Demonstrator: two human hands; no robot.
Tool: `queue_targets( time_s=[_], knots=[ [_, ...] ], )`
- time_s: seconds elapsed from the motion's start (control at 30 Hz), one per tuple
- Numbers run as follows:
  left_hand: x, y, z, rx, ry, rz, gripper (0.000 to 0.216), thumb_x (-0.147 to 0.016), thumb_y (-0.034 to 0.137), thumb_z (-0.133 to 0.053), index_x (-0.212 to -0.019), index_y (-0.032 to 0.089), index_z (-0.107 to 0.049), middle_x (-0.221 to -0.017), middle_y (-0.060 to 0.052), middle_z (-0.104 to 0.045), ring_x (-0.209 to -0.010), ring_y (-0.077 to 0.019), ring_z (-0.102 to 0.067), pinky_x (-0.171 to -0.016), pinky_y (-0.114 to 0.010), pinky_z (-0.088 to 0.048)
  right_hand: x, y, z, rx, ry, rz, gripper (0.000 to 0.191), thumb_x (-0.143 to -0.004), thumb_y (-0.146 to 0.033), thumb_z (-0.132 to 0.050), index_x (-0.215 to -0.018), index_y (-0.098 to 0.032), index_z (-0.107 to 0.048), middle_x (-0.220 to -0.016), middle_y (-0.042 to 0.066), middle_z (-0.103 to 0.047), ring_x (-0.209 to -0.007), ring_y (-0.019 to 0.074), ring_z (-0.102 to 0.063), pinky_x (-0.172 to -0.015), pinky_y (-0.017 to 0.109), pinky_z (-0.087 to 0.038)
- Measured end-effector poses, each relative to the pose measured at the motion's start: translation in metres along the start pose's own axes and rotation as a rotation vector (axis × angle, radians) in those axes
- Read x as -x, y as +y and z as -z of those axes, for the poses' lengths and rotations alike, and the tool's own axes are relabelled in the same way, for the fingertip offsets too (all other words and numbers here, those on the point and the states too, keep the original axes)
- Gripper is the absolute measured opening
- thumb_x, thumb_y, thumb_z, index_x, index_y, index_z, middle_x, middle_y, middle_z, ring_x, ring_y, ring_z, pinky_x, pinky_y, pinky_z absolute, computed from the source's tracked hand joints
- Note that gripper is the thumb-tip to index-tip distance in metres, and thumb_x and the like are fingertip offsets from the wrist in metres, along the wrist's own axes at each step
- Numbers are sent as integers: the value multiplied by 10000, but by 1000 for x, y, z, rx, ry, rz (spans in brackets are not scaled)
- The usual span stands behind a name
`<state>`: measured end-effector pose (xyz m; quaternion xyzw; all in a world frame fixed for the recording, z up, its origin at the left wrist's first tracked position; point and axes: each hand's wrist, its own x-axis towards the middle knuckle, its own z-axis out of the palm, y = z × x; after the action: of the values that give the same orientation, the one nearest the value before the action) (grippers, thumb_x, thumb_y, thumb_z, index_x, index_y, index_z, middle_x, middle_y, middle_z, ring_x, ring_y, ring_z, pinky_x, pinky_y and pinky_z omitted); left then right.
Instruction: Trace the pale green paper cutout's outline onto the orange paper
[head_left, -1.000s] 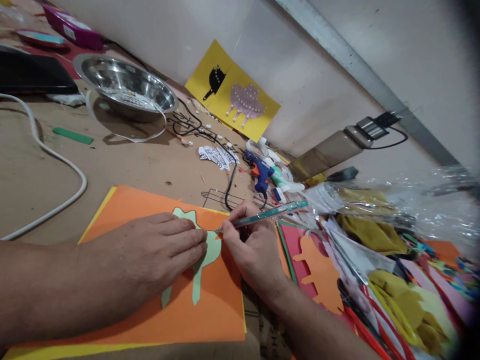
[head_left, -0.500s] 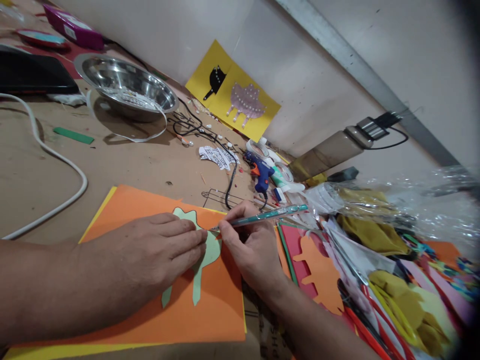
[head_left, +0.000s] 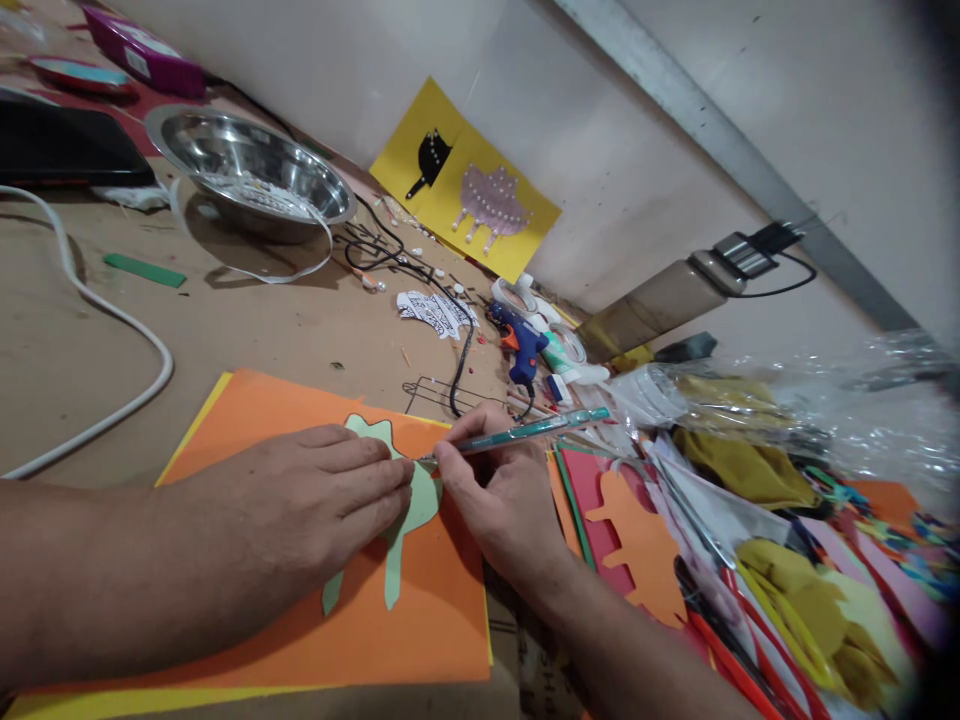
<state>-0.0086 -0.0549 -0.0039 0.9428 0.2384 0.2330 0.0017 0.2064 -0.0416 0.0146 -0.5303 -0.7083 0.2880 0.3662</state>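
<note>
My left hand [head_left: 330, 495] lies flat, fingers stretched out, over a light green paper cutout [head_left: 420, 500] and presses it onto an orange sheet [head_left: 420, 640]. Part of the cutout is hidden beneath that hand; its wavy top and two narrow legs show. A yellow sheet [head_left: 142, 703] peeks out under the orange one. In a writing grip, my right hand [head_left: 502, 490] is closed on a teal mechanical pencil [head_left: 532, 430]. The pencil's tip meets the cutout's upper right edge, close to my left fingertips. A dark line follows part of the cutout's outline.
Behind the sheets are a steel bowl [head_left: 251, 165], a blue glue gun [head_left: 521, 340] and a printed paper scrap [head_left: 435, 312]. A yellow card [head_left: 465, 180] leans on the wall near a bottle [head_left: 660, 305]. On the right lie an orange cutout [head_left: 637, 550], scissors and coloured scraps.
The pencil and my right hand have shifted very slightly left along the cutout's edge. My left hand stays in place on the cutout.
</note>
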Motion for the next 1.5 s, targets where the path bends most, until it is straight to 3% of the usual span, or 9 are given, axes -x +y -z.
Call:
queue_targets(
  time_s=[0.27,0.57,0.77,1.0,1.07,1.17,1.5],
  knots=[
    [1,-2,-2,-11,-12,-38,323,-900,51,-575,-1159,146,-742,-1088,-65,-811,-942,-236,-738,-918,-362,-595,0,1,0,-25,-7,-9,147,-824,-209,-622,-709,-251,-540,-524,-71,-541,-438,111,-531,-435,211,-381],
    [-3,-1,0,-35,1,1,355,-908,-5,-505,-1110,157,-749,-1076,-31,-820,-911,-213,-739,-905,-344,-596,0,1,0,-14,1,17,142,-828,-206,-608,-711,-249,-539,-527,-77,-537,-432,105,-531,-428,205,-366],
    [-1,-1,-1,-24,10,8,321,-929,53,-504,-1123,171,-730,-1055,-6,-807,-913,-193,-725,-936,-327,-590,0,2,0,-1,3,29,152,-833,-207,-595,-705,-251,-525,-526,-84,-520,-428,103,-530,-428,201,-365],
    [-1,-1,0,-19,45,-34,342,-918,8,-506,-1117,149,-746,-1038,-29,-817,-899,-205,-739,-904,-334,-595,0,2,0,-25,14,34,144,-833,-222,-600,-709,-251,-534,-536,-81,-522,-434,104,-525,-426,204,-365],
    [-1,-1,-1,-34,17,12,342,-905,17,-541,-1152,142,-743,-1080,-38,-819,-919,-213,-743,-934,-348,-596,0,2,-1,-30,12,38,144,-840,-224,-600,-712,-250,-539,-542,-78,-530,-438,104,-529,-429,203,-372],
    [0,-2,-3,-23,26,-39,339,-868,33,-553,-1117,145,-753,-1054,-45,-825,-889,-223,-741,-870,-350,-607,0,3,-1,-18,9,39,146,-839,-211,-602,-712,-249,-539,-541,-77,-544,-439,104,-539,-433,201,-381],
    [0,-1,0,-25,43,-24,320,-920,37,-524,-1131,152,-735,-1069,-42,-813,-928,-214,-734,-933,-348,-581,-1,2,-1,-26,7,37,152,-832,-199,-601,-703,-245,-537,-530,-78,-526,-427,101,-531,-424,196,-377]
  ],
)
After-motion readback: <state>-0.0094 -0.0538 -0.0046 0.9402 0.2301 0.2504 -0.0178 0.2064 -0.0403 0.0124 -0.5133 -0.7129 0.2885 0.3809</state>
